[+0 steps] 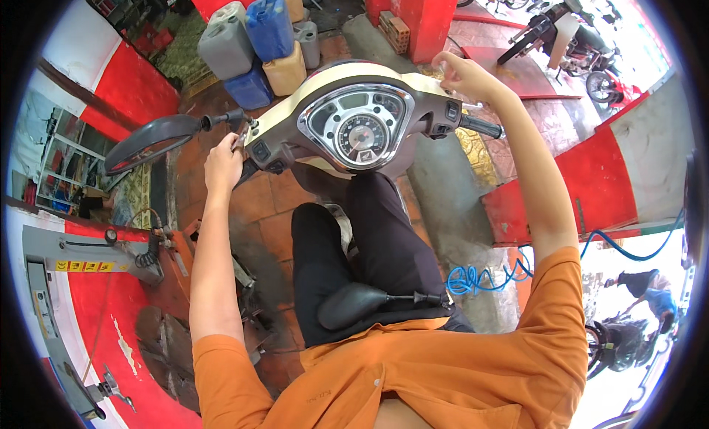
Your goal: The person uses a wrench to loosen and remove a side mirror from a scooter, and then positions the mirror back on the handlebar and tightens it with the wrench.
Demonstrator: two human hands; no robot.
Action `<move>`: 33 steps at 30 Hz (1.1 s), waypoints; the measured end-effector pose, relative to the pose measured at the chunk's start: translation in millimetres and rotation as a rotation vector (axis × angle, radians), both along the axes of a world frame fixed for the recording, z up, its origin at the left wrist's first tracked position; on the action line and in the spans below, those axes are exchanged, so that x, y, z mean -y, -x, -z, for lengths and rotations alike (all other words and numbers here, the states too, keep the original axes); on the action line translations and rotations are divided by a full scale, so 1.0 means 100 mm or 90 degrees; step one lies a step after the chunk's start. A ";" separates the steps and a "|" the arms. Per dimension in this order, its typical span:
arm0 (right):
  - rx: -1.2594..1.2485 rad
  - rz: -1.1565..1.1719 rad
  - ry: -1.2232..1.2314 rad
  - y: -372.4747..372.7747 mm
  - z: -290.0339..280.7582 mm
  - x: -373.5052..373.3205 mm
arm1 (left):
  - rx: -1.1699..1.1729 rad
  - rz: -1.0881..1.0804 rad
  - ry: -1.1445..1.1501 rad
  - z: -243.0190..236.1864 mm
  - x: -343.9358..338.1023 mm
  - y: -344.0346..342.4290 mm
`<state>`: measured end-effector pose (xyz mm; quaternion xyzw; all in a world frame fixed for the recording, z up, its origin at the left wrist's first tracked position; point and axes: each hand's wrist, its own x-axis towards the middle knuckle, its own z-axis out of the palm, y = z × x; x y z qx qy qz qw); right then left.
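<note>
I sit astride a cream scooter, whose round speedometer [361,141] sits between the handlebar controls. My left hand [224,163] is closed at the left end of the handlebar, beside the mounted black mirror [151,144]; what its fingers hold is unclear, possibly a small metal part. My right hand [465,76] is raised at the right mirror mount, above the right grip [484,126], fingers curled around something I cannot make out. A second, detached black mirror [347,305] lies across my dark-trousered lap, its stem pointing right.
Several plastic jerrycans [266,30] stand ahead beside a red pillar [428,19]. A grey machine [96,252] stands left. A coiled blue hose [473,279] is at right. Parked motorbikes [576,45] are upper right; another person [657,300] is beside a motorbike at lower right.
</note>
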<state>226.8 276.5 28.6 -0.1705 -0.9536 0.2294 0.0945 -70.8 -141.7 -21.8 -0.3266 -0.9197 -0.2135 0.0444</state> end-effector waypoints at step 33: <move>0.089 -0.017 0.014 0.00 -0.07 -0.07 | -0.004 -0.017 0.002 -0.01 0.02 -0.06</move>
